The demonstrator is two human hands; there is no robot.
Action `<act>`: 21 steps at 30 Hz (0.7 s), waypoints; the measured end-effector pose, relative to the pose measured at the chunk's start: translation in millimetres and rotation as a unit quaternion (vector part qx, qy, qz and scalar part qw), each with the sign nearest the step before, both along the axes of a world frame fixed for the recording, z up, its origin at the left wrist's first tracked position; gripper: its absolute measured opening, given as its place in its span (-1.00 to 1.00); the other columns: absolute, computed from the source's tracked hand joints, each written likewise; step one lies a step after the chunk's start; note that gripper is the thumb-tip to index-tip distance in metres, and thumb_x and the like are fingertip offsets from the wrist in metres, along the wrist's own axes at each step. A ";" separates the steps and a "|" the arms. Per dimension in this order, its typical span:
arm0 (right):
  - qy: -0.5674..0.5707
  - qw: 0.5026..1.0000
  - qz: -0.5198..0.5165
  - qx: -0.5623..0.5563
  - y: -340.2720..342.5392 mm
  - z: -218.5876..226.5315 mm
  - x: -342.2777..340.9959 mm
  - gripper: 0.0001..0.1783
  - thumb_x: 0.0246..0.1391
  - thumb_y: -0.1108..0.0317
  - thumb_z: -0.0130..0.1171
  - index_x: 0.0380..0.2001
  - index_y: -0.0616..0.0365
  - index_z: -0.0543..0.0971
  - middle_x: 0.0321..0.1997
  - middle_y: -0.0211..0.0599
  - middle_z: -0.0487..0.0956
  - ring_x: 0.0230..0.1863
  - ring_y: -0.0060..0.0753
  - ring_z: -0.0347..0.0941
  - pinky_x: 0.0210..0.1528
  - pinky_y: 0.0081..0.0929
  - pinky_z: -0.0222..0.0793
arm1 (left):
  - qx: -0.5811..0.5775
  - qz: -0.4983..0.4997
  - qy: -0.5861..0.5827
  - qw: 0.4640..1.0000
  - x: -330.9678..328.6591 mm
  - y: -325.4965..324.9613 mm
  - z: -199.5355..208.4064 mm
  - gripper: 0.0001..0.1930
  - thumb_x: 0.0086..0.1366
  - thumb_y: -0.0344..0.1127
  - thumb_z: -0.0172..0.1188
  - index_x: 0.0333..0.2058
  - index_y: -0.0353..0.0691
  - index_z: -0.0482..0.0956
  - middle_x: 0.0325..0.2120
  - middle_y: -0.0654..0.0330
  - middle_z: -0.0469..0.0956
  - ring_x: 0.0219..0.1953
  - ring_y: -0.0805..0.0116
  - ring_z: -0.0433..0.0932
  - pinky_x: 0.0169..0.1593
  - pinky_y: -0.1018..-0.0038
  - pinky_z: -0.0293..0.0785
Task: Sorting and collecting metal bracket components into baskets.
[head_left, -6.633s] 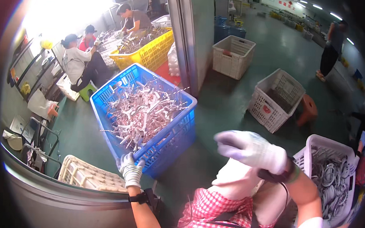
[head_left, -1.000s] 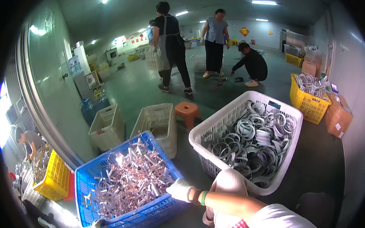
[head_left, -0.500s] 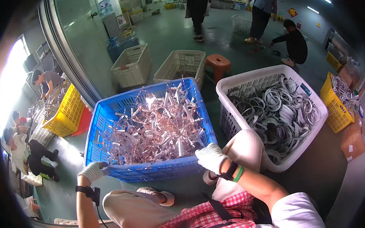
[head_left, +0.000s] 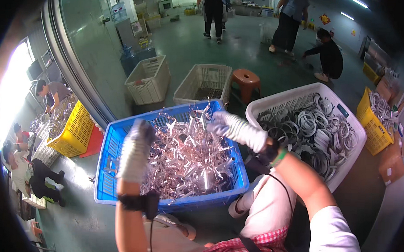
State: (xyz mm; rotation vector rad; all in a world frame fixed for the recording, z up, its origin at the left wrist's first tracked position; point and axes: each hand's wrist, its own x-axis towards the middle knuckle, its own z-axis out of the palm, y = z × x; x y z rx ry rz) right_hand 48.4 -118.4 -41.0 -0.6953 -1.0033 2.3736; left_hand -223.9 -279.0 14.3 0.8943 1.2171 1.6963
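A blue plastic crate stands in front of me, filled with tangled thin coppery wires and whitish metal strips. My left hand, in a striped white glove, is over the crate's left part. Motion smears its fingers, and what they touch does not show. Gloved the same way, my right hand hangs above the crate's right part. Its fingers stretch toward the upper right of the heap, apart, with nothing visible in them.
At the right, a white basket holds rings of flat grey strip. Two pale crates and an orange stool stand beyond. Yellow crates flank both sides. Several people are farther off, one crouching at the back right.
Both hands have left the blue crate's near rim and moved forward over the heap. The view has shifted slightly, and a standing person at the back has changed position.
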 end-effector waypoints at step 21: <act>-0.404 0.772 0.182 0.457 44.3 -66.4 -62.1 -0.12 0.01 -0.32 -0.05 0.14 0.26 0.32 0.21 -0.01 0.32 0.24 -0.02 0.19 0.26 -0.28 0.02 | -0.300 -0.201 -0.074 0.930 -63.9 60.7 -175.1 -0.49 0.20 0.02 0.17 0.02 -0.16 0.38 -0.17 0.16 0.47 -0.15 0.29 0.47 -0.07 0.36 0.36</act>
